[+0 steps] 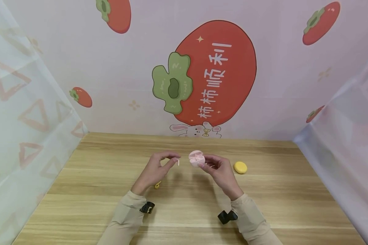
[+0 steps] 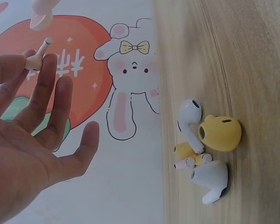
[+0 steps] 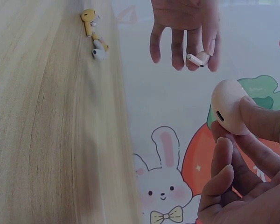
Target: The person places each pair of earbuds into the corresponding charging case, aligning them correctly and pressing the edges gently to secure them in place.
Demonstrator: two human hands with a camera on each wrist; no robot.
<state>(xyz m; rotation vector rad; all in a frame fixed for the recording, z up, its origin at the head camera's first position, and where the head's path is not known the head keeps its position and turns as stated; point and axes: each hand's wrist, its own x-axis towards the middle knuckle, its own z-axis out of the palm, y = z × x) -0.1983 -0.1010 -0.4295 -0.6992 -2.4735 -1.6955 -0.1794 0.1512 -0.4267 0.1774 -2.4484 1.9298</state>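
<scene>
My left hand (image 1: 157, 167) pinches a pale pink earbud (image 1: 178, 162) between thumb and index finger, its stem pointing down in the head view. In the left wrist view the other fingers spread loosely beside this earbud (image 2: 36, 60). To its right, my right hand (image 1: 221, 170) holds a round pink earbud case (image 1: 197, 160), lid up and inside facing me. A small gap separates earbud and case, both raised over the table. From the right wrist view only the smooth outer shell of the case (image 3: 227, 105) shows, with a dark slot in it.
A yellow round case (image 1: 240, 167) stands on the wooden table (image 1: 184, 217) right of my right hand. Near my left wrist lies a yellow earbud (image 1: 157, 185); the left wrist view shows it grouped with white earbuds (image 2: 190, 112) and smaller pieces. A printed cloth (image 1: 135, 68) stands behind.
</scene>
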